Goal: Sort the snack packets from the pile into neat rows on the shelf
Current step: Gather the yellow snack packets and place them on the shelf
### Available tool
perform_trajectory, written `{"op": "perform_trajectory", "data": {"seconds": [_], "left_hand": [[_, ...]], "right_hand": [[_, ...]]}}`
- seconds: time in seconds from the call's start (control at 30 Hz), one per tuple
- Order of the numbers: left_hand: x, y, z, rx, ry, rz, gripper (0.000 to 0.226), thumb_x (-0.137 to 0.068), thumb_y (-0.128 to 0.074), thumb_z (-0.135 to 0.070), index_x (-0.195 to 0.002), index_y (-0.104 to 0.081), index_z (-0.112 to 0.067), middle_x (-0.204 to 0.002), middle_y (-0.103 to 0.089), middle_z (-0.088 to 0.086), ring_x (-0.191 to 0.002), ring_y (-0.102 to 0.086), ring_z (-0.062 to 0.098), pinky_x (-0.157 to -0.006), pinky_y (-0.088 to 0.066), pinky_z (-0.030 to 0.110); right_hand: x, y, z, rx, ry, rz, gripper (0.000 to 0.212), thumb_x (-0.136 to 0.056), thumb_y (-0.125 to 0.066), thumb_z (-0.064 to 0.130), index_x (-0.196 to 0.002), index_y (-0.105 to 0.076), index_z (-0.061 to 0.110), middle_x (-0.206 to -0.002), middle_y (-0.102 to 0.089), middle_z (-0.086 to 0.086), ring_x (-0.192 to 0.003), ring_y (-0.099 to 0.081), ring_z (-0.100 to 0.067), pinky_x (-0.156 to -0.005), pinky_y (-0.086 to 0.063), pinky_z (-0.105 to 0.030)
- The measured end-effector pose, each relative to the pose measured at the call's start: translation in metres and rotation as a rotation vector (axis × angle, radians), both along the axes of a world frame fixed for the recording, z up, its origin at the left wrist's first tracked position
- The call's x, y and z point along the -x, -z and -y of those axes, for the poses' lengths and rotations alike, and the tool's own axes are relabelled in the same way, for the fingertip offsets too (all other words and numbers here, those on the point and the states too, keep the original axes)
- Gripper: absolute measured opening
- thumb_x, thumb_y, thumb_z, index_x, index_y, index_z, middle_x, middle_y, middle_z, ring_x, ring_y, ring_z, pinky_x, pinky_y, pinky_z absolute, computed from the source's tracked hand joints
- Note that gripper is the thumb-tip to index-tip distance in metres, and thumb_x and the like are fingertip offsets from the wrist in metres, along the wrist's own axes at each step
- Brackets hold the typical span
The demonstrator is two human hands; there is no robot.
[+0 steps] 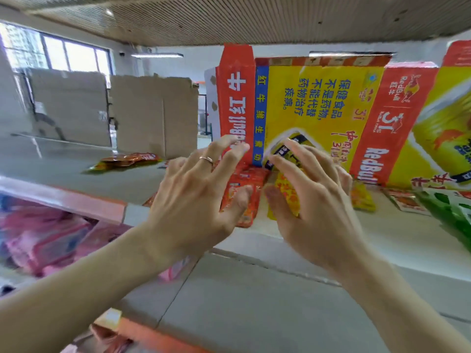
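Both forearms reach in from the bottom of the frame over the grey shelf. At centre, the left hand hovers with straight, spread fingers, gripping nothing, over the red snack packets. The right hand, likewise open, covers the yellow snack packet just beside them, probably squaring two rows. Whether either hand touches the packets is unclear. Behind, Red Bull cardboard stands upright, seemingly a backstop. Left of centre lies a stray packet.

One packet lies on the shelf, second packet just right of it, carton standing behind both, lone packet far left, seemingly before cardboard sheets
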State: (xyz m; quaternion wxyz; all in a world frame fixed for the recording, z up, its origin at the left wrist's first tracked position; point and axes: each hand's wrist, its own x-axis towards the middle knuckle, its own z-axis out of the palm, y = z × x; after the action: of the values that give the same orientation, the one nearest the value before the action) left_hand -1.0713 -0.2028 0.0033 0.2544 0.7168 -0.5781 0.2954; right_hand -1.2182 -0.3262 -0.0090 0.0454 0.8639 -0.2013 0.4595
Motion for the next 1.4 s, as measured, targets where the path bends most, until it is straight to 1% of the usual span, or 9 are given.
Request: {"op": "perform_trajectory", "data": {"seconds": [0.33, 0.5, 0.73, 0.9, 1.0, 1.13, 1.23, 1.33, 1.4], "left_hand": [[-0.1, -0.007, -0.121, -0.025, -0.21, 0.007, 0.058, -0.093, -0.034, -0.057, -0.142, -0.038, -0.027, -0.151, -0.04, -0.005, -0.13, -0.048, 0.021, -0.103, -0.037, 0.046], [-0.162, -0.002, -0.192, 0.037, -0.271, -0.011, 0.051, -0.092, -0.04, -0.05, -0.135, -0.05, -0.025, -0.146, -0.046, -0.007, -0.124, -0.054, 0.021, -0.101, -0.038, 0.043], [-0.236, 0.01, -0.276, 0.059, -0.338, -0.025, 0.049, -0.091, -0.04, -0.048, -0.134, -0.048, -0.028, -0.146, -0.045, -0.01, -0.122, -0.053, 0.019, -0.1, -0.038, 0.041], [-0.281, 0.017, -0.321, 0.049, -0.394, -0.045, 0.053, -0.09, -0.037, -0.05, -0.133, -0.053, -0.022, -0.148, -0.044, -0.008, -0.123, -0.052, 0.018, -0.1, -0.038, 0.04], [-0.303, 0.022, -0.331, 0.022, -0.4, -0.06, 0.057, -0.091, -0.036, -0.053, -0.134, -0.054, -0.02, -0.149, -0.044, -0.006, -0.123, -0.052, 0.019, -0.099, -0.039, 0.04], [-0.319, 0.03, -0.32, 0.013, -0.346, -0.08, 0.055, -0.091, -0.039, -0.05, -0.133, -0.055, -0.018, -0.148, -0.046, -0.002, -0.12, -0.056, 0.022, -0.097, -0.041, 0.042], [-0.321, 0.036, -0.298, 0.016, -0.3, -0.111, 0.054, -0.091, -0.041, -0.049, -0.133, -0.054, -0.018, -0.149, -0.045, -0.001, -0.119, -0.056, 0.024, -0.097, -0.041, 0.042], [-0.319, 0.041, -0.272, -0.002, -0.269, -0.115, 0.055, -0.092, -0.038, -0.051, -0.132, -0.054, -0.018, -0.149, -0.044, -0.001, -0.119, -0.056, 0.023, -0.098, -0.041, 0.044], [-0.319, 0.041, -0.255, -0.021, -0.257, -0.101, 0.054, -0.092, -0.038, -0.051, -0.13, -0.056, -0.017, -0.147, -0.046, -0.001, -0.117, -0.058, 0.023, -0.097, -0.042, 0.044]], "right_hand": [[-0.119, -0.019, -0.094, -0.01, -0.16, -0.073, 0.055, -0.091, -0.04, 0.054, -0.139, -0.05, 0.029, -0.156, -0.034, 0.005, -0.145, -0.024, -0.018, -0.112, -0.019, -0.048], [-0.186, -0.018, -0.154, -0.025, -0.255, -0.146, 0.06, -0.09, -0.033, 0.06, -0.142, -0.043, 0.033, -0.159, -0.026, 0.009, -0.147, -0.017, -0.016, -0.114, -0.017, -0.052], [-0.271, -0.008, -0.228, -0.036, -0.296, -0.182, 0.065, -0.088, -0.028, 0.062, -0.144, -0.042, 0.031, -0.159, -0.027, 0.008, -0.146, -0.02, -0.017, -0.114, -0.019, -0.052], [-0.322, -0.001, -0.27, -0.054, -0.34, -0.193, 0.063, -0.089, -0.029, 0.062, -0.143, -0.042, 0.033, -0.157, -0.03, 0.01, -0.145, -0.023, -0.015, -0.114, -0.022, -0.055], [-0.34, -0.001, -0.284, -0.054, -0.325, -0.224, 0.066, -0.088, -0.025, 0.064, -0.145, -0.038, 0.034, -0.159, -0.024, 0.011, -0.146, -0.018, -0.014, -0.115, -0.018, -0.054], [-0.348, -0.002, -0.285, -0.055, -0.283, -0.249, 0.066, -0.089, -0.027, 0.064, -0.146, -0.039, 0.032, -0.159, -0.025, 0.011, -0.146, -0.018, -0.012, -0.116, -0.018, -0.053], [-0.344, 0.0, -0.27, -0.051, -0.239, -0.275, 0.062, -0.092, -0.035, 0.06, -0.146, -0.04, 0.03, -0.158, -0.027, 0.012, -0.145, -0.018, -0.011, -0.115, -0.018, -0.048], [-0.337, 0.002, -0.244, -0.049, -0.199, -0.286, 0.06, -0.092, -0.037, 0.058, -0.145, -0.041, 0.031, -0.157, -0.028, 0.013, -0.143, -0.019, -0.009, -0.113, -0.014, -0.039], [-0.334, 0.001, -0.226, -0.059, -0.171, -0.265, 0.058, -0.092, -0.037, 0.056, -0.143, -0.043, 0.031, -0.156, -0.03, 0.013, -0.143, -0.021, -0.009, -0.112, -0.015, -0.038]]}}
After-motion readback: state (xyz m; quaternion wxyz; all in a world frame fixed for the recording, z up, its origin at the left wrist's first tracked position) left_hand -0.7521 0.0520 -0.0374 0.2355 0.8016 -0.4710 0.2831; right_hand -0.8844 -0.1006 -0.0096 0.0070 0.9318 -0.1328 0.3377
